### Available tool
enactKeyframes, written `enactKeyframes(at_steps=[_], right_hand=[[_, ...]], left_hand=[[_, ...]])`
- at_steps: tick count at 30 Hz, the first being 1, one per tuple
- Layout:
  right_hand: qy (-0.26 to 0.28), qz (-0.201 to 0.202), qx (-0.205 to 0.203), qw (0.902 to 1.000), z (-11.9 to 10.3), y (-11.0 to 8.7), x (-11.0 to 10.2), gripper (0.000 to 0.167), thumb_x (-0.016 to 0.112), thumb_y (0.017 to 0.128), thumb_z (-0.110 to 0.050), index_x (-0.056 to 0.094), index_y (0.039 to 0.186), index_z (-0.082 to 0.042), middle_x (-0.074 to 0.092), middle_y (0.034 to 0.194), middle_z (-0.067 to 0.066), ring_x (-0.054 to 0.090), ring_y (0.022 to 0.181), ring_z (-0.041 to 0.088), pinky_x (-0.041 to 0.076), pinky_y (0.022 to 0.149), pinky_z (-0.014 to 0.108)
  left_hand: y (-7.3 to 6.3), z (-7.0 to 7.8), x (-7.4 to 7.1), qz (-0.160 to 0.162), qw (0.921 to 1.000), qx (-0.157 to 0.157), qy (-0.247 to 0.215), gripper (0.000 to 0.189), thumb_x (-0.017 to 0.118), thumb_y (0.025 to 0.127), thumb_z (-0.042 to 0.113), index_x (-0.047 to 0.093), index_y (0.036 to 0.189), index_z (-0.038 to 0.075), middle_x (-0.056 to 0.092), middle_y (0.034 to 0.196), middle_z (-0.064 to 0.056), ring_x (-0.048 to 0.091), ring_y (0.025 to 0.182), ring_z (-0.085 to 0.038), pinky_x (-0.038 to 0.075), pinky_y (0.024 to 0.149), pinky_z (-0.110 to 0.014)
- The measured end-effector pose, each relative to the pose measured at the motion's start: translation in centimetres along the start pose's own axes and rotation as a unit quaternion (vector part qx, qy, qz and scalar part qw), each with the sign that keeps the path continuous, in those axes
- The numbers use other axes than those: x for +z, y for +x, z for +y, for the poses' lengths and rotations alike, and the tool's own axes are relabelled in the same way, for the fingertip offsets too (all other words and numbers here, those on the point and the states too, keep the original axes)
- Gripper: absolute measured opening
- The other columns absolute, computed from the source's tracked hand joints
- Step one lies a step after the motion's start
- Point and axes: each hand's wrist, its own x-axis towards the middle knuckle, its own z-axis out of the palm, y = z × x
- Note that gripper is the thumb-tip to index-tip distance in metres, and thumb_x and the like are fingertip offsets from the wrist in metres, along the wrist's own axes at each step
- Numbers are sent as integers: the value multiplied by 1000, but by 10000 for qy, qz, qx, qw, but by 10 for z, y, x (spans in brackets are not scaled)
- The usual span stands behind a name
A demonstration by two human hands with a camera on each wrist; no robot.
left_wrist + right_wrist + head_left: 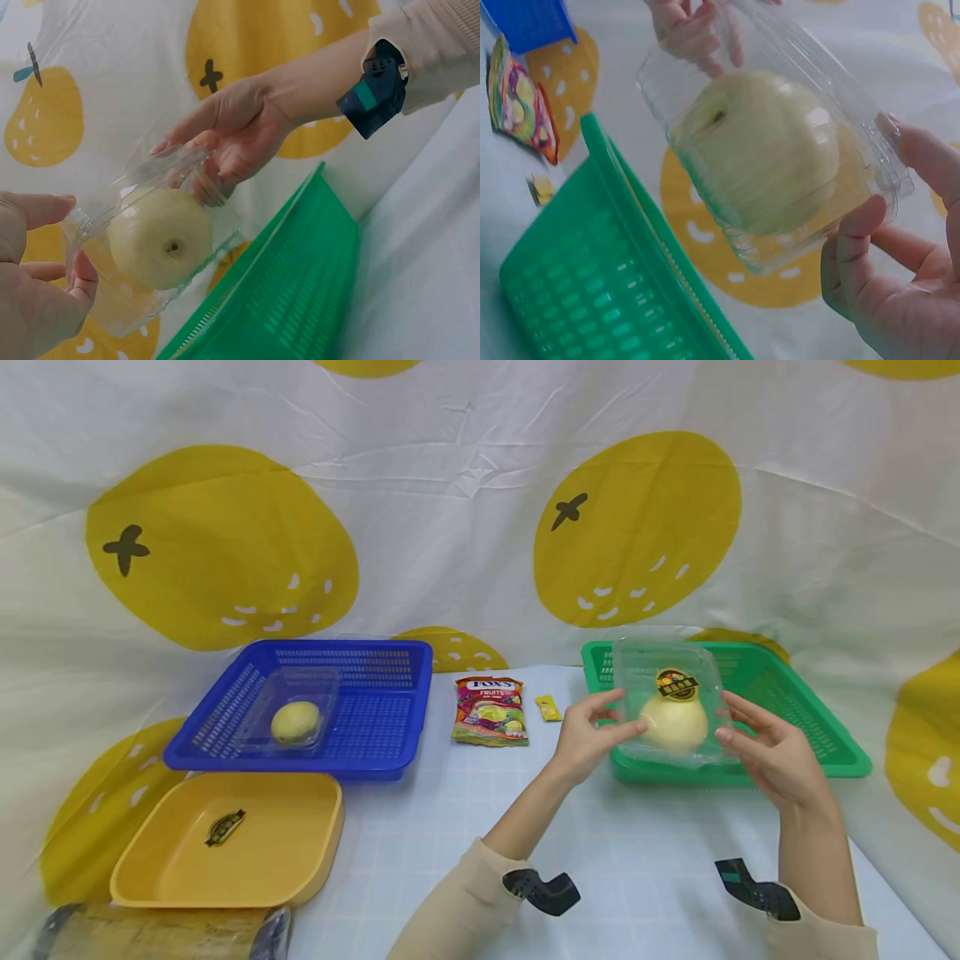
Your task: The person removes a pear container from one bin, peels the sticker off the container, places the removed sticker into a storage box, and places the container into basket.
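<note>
Both hands hold up a clear plastic clamshell box [637, 685] with a pale yellow, pear-like round fruit [675, 724] inside. A black and gold sticker [677, 685] is on its lid. My left hand [588, 732] pinches the box's left edge between thumb and fingers. The right hand [780, 752] grips the opposite edge in the same way. In the right wrist view the fruit [761, 154] shows its stem spot through the plastic. The box is above the front part of a green basket [795, 710], which it partly hides in the head view.
A blue basket [367, 718] at left holds another clear box [258, 706] with a pale fruit. Before it stands a yellow tray [300, 860] with a sticker [225, 828]. A Fox's candy bag [491, 714] and a small yellow wrapped candy [548, 708] lie between the baskets.
</note>
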Motion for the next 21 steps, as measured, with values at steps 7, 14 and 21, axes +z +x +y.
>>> enactKeyframes(at_steps=[7,14,21], right_hand=[[455,36,-198,9988,-4,-6,19,54,45,90,16,46,139,-7,49,114,4,57,87,5,49,66,15],[450,41,-360,9983,0,-10,37,53,46,89,17,48,137,-6,51,111,4,59,87,7,50,67,16],[429,-165,-531,9975,7,-12,54,54,45,88,19,46,138,-3,52,113,5,59,91,9,50,70,17]], left_hand=[[-11,6,-12,-27,9993,-37,-370,51,73,77,3,58,126,2,58,123,-1,53,87,-4,45,62,-17],[-25,5,-26,-23,9953,-39,-967,49,68,79,-5,56,126,-6,52,132,-12,53,87,-9,47,65,-17],[-41,2,-42,107,9933,-136,-1144,48,67,80,-5,54,126,-8,49,133,-16,51,90,-10,48,69,-18]])
